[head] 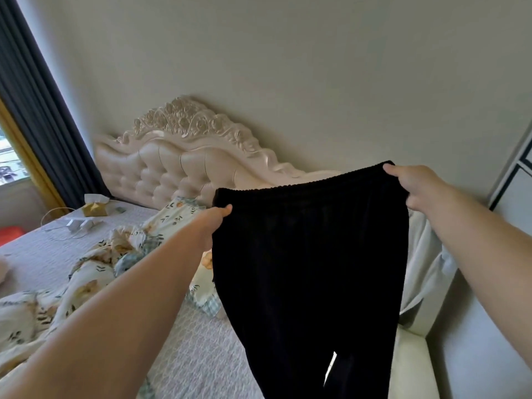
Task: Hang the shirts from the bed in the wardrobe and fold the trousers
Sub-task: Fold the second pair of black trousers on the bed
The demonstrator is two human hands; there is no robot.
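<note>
So the black trousers (311,269) are held up in the air over the bed (184,335), waistband stretched flat. Left hand (211,226) pinches one waistband corner, right hand (414,187) pinches the other, both closed tight on the elastic edge. My guess: letting the legs hang straight so they line up before folding. Floral quilt (86,283) is bunched on the mattress, so clear folding space looks limited.
</note>
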